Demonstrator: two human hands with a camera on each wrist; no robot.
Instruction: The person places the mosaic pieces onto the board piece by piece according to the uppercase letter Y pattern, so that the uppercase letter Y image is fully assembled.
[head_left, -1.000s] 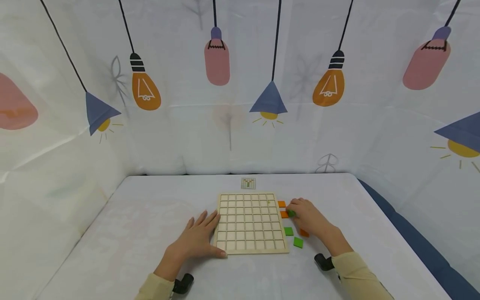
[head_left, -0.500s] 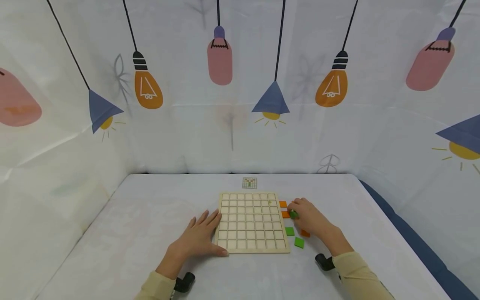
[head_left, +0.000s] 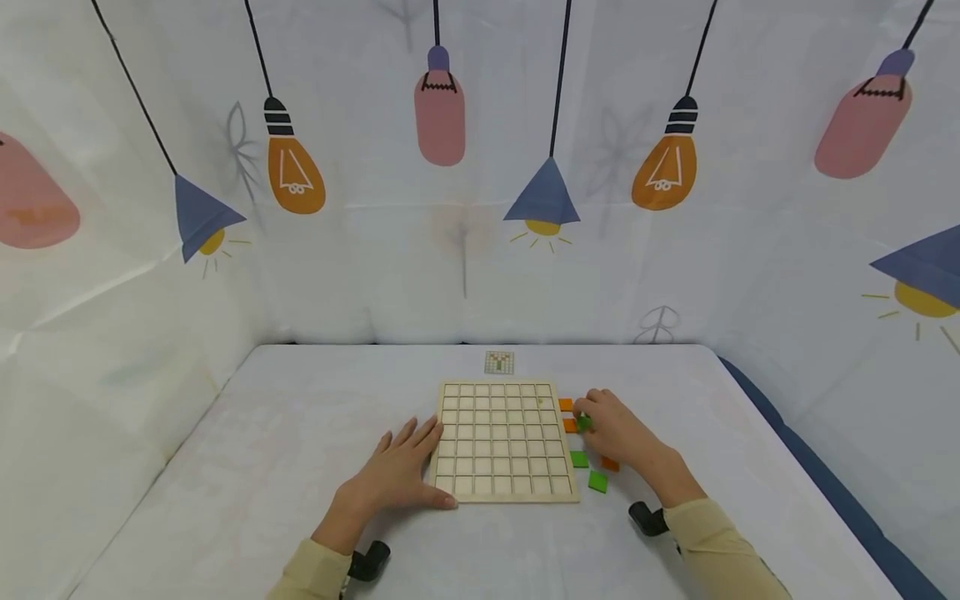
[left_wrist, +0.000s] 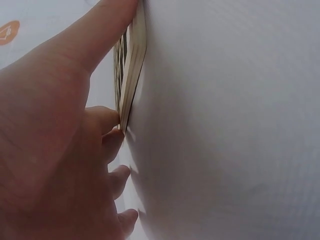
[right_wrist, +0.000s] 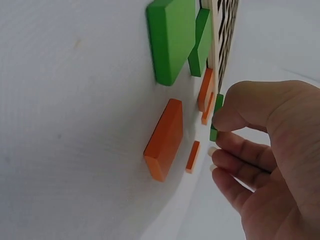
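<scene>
A wooden grid board (head_left: 497, 443) with square cells lies flat on the table. My left hand (head_left: 396, 477) rests at its left edge, fingers spread and fairly straight, with the thumb by the near left corner. In the left wrist view, the thumb and a fingertip meet the board's side (left_wrist: 134, 65). Just right of the board, my right hand (head_left: 618, 429) pinches a green square tile (head_left: 584, 423) between thumb and fingers. The right wrist view shows that green tile (right_wrist: 214, 134) partly covered by the thumb, held above the table.
Two orange tiles, one upper (head_left: 566, 405) and one lower (head_left: 571, 425), lie along the board's right edge. Green tiles (head_left: 579, 459) (head_left: 597, 482) lie nearer, beside another orange tile (head_left: 610, 464) under the right wrist. A small patterned card (head_left: 499, 362) lies beyond the board.
The green tile has turned slightly in my right hand's fingers. My left hand stays at the board, and the head view has shifted a little.
</scene>
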